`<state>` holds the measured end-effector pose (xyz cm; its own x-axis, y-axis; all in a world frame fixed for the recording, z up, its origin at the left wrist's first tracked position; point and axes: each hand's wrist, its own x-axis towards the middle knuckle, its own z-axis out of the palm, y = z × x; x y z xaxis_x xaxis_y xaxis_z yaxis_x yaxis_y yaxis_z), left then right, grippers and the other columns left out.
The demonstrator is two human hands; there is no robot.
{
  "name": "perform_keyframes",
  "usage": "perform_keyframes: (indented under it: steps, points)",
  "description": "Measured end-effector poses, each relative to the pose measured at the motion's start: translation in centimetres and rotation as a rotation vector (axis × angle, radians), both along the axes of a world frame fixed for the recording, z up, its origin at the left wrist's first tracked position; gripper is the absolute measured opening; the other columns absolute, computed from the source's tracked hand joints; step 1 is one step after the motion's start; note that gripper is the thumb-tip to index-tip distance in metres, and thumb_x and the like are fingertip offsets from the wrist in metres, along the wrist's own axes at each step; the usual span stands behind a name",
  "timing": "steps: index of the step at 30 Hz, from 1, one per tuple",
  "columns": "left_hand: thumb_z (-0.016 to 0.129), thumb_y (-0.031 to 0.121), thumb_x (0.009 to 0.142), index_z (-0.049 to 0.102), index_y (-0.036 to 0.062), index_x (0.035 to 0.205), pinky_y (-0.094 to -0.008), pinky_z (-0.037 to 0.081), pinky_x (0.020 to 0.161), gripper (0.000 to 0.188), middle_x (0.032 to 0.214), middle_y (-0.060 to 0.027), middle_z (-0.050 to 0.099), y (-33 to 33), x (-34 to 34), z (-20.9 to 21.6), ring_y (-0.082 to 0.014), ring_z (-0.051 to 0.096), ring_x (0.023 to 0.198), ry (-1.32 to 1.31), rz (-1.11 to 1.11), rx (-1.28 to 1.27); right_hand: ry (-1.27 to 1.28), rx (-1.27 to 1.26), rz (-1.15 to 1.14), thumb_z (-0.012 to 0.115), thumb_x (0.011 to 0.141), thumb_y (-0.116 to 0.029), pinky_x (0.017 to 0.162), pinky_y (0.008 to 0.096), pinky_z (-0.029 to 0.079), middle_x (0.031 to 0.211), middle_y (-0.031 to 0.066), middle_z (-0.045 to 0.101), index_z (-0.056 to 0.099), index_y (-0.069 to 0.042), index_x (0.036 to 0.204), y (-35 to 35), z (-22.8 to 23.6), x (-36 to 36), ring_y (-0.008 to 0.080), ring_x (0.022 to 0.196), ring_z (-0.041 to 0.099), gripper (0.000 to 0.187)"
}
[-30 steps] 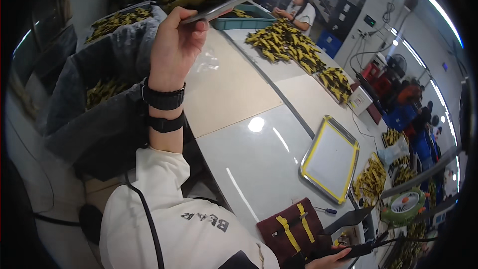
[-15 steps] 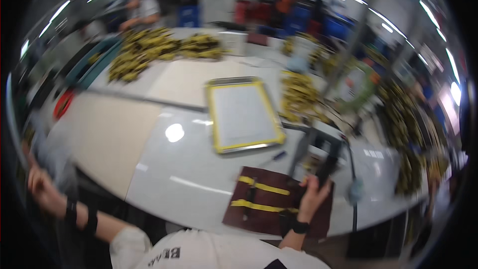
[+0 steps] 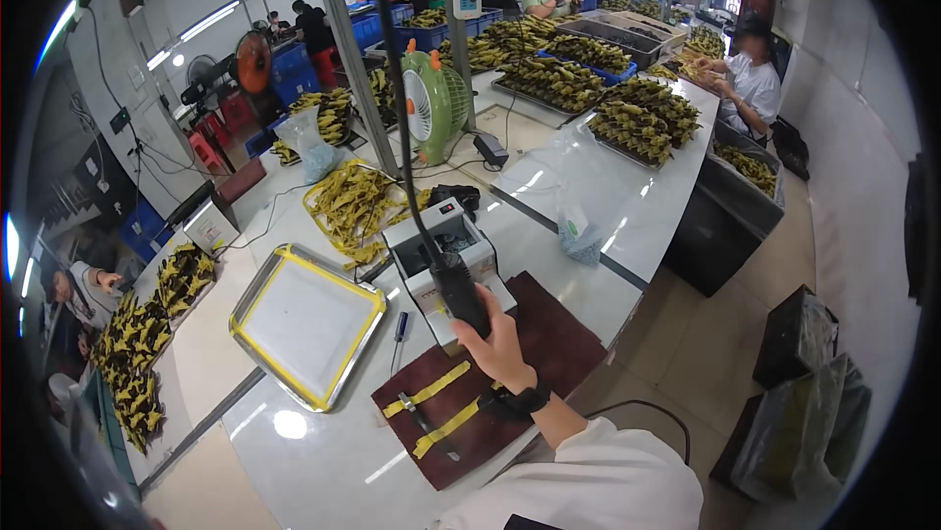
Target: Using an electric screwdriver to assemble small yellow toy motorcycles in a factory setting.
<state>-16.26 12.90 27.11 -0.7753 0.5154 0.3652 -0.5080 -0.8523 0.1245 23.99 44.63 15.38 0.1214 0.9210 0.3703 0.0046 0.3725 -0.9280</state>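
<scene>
My right hand (image 3: pixel 498 342) is closed round the body of a black electric screwdriver (image 3: pixel 457 287), whose cord runs upward. The tool is in front of a white box-shaped screw feeder (image 3: pixel 431 273) with small dark parts in its open top; its tip is hidden. Below the hand lies a dark brown mat (image 3: pixel 559 329). On it rest two yellow strips (image 3: pixel 439 389), crossed by a thin dark bar (image 3: pixel 416 412). A small screwdriver with a blue handle (image 3: pixel 401 326) lies left of the feeder. My left hand is out of view.
A metal tray with a yellow border (image 3: pixel 257 290) lies to the left. Behind it are a tray of yellow strips (image 3: pixel 343 206) and a green fan (image 3: pixel 431 108). Piled yellow-and-black pieces (image 3: pixel 642 123) stand on the far table. A person (image 3: pixel 753 84) sits at the right. Black bins (image 3: pixel 720 236) stand on the floor.
The view has swung to the right, and the picture is sharper. My left hand, stretched out at the left before, has gone from view. My right hand still holds the electric screwdriver by the feeder.
</scene>
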Motion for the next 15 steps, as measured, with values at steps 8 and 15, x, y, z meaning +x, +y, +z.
perform_keyframes:
  steps: [8,15]
  points:
    - [0.047,0.006,0.086,0.052,0.0017,0.074,-0.023,0.039,0.047,0.013,0.07,-0.008,0.052,-2.8,-1.9,-12.8,-0.014,0.044,0.056,0.721,0.703,-1.353,0.019,0.057,-0.029,0.065,0.082,-0.022,0.072,0.0251,0.046,0.091,0.0099,0.062,0.042,0.004,0.124,-0.1,-0.6,-0.9,0.0116,0.078,0.057,0.054]
    - [0.048,0.007,0.083,0.049,0.0028,0.072,-0.0204,0.034,0.045,0.011,0.066,-0.0051,0.05,-3.9,0.4,-17.0,-0.0093,0.042,0.054,-0.072,0.209,-1.287,0.053,0.013,-0.038,0.065,0.083,-0.021,0.071,0.0248,0.047,0.09,0.01,0.063,0.042,0.004,0.124,0.2,-0.7,-0.4,0.0103,0.078,0.057,0.054]
